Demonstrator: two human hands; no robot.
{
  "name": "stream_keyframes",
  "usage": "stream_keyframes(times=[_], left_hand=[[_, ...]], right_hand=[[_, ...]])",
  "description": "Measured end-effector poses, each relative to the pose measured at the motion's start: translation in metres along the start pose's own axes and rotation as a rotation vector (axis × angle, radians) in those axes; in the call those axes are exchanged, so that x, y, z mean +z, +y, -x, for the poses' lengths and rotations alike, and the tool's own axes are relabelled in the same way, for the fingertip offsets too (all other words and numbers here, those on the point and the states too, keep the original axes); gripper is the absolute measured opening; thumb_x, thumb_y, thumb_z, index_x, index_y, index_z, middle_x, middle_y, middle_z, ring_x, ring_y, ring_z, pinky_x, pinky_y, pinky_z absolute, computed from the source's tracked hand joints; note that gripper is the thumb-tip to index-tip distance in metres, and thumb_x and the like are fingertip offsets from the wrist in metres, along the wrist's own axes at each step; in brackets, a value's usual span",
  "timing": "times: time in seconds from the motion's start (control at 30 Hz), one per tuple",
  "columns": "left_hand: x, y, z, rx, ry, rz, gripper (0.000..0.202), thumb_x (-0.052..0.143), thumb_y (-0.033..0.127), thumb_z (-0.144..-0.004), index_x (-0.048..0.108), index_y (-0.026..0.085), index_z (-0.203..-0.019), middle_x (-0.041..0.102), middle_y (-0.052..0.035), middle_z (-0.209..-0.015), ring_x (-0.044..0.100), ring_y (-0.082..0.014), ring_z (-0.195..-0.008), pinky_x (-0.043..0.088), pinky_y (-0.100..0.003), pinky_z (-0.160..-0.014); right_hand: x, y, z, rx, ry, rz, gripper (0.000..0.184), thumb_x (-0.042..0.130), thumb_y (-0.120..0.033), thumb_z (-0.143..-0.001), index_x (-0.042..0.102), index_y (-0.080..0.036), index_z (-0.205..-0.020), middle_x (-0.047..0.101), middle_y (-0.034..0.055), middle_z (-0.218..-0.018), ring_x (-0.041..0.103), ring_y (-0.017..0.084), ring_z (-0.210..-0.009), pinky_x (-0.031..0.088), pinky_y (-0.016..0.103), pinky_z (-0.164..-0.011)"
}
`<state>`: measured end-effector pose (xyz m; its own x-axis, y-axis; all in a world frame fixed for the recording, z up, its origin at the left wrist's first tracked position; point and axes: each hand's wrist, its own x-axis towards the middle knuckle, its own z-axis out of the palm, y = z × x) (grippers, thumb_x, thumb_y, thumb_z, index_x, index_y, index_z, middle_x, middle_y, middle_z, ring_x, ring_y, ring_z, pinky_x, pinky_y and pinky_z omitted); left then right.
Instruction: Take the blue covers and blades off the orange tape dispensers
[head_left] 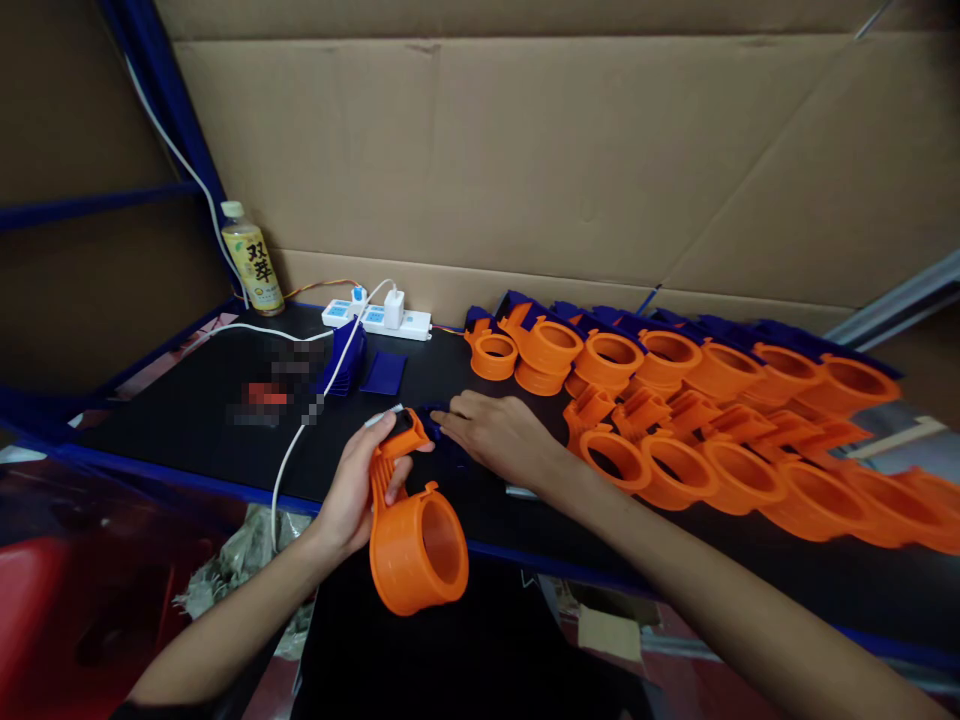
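My left hand (352, 480) is wrapped round the handle of an orange tape dispenser (418, 550), its ring hanging over the table's front edge. At the dispenser's upper end sits a black piece (403, 420) beside a pale toothed strip. Just to the right, my right hand (495, 435) is low over the black tabletop. Its fingers are drawn together, with the fingertips at small dark blue parts (433, 412); what they pinch is too small to make out.
Rows of orange tape dispensers (679, 470) cover the right side, the back row with dark blue pieces. Left of centre are a stack of blue plates (345, 360) and a single blue plate (385, 374). Behind stand a power strip (412, 325) and a bottle (255, 265). A white cable (289, 450) crosses the table.
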<state>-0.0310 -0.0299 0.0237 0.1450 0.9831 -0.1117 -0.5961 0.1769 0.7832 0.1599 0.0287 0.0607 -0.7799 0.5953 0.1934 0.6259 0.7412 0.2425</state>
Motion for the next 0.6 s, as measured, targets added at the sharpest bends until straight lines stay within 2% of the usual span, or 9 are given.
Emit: stream_keyframes(times=[0.13, 0.27, 0.3, 0.4, 0.47, 0.6], left_hand=[[-0.004, -0.004, -0.006, -0.033, -0.065, -0.109, 0.031, 0.062, 0.045, -0.09, 0.057, 0.015, -0.096, 0.075, -0.0083, -0.087, 0.035, -0.0014, -0.034, 0.024, -0.017, -0.034], [-0.005, -0.003, -0.006, -0.059, -0.141, -0.213, 0.03, 0.067, 0.04, -0.087, 0.06, 0.015, -0.102, 0.076, -0.0107, -0.095, 0.034, -0.0004, -0.033, 0.023, -0.017, -0.032], [-0.005, -0.004, -0.005, -0.063, -0.17, -0.25, 0.03, 0.068, 0.039, -0.086, 0.061, 0.015, -0.102, 0.076, -0.0095, -0.091, 0.034, -0.0006, -0.033, 0.023, -0.017, -0.032], [-0.005, -0.005, -0.004, -0.043, -0.234, -0.339, 0.027, 0.07, 0.037, -0.085, 0.064, 0.015, -0.1, 0.069, 0.0001, -0.061, 0.035, -0.0026, -0.03, 0.023, -0.017, -0.033], [-0.006, -0.006, -0.005, -0.027, -0.244, -0.358, 0.026, 0.071, 0.036, -0.085, 0.064, 0.016, -0.099, 0.066, 0.0017, -0.057, 0.037, -0.0032, -0.03, 0.023, -0.016, -0.033], [-0.007, -0.005, -0.007, -0.039, -0.186, -0.286, 0.03, 0.069, 0.038, -0.085, 0.062, 0.015, -0.104, 0.077, -0.0117, -0.094, 0.037, -0.0009, -0.031, 0.025, -0.017, -0.032]], right_hand=[[-0.003, 0.003, 0.007, 0.042, -0.07, -0.128, 0.032, 0.052, -0.017, -0.096, 0.066, -0.022, -0.124, 0.066, 0.0051, -0.1, 0.058, 0.013, -0.083, 0.026, 0.028, -0.058], [-0.021, 0.005, 0.012, 0.15, -0.003, -0.471, 0.037, 0.05, -0.018, -0.096, 0.065, -0.026, -0.129, 0.066, 0.0024, -0.1, 0.058, 0.01, -0.078, 0.034, 0.023, -0.064], [-0.026, 0.004, 0.012, 0.168, 0.02, -0.581, 0.034, 0.049, -0.023, -0.098, 0.066, -0.026, -0.128, 0.065, 0.0021, -0.099, 0.057, 0.009, -0.076, 0.036, 0.023, -0.065], [-0.038, -0.001, 0.006, 0.172, 0.01, -0.799, 0.028, 0.055, -0.036, -0.097, 0.071, -0.024, -0.117, 0.065, 0.0024, -0.095, 0.055, 0.008, -0.072, 0.038, 0.022, -0.063], [-0.045, 0.0, 0.003, 0.175, -0.021, -0.845, 0.023, 0.061, -0.037, -0.094, 0.075, -0.021, -0.104, 0.066, 0.0024, -0.091, 0.054, 0.009, -0.071, 0.038, 0.022, -0.063], [-0.055, 0.016, 0.018, 0.258, -0.04, -0.888, 0.022, 0.063, -0.036, -0.092, 0.075, -0.018, -0.094, 0.066, 0.0012, -0.078, 0.052, 0.009, -0.065, 0.04, 0.023, -0.062]])
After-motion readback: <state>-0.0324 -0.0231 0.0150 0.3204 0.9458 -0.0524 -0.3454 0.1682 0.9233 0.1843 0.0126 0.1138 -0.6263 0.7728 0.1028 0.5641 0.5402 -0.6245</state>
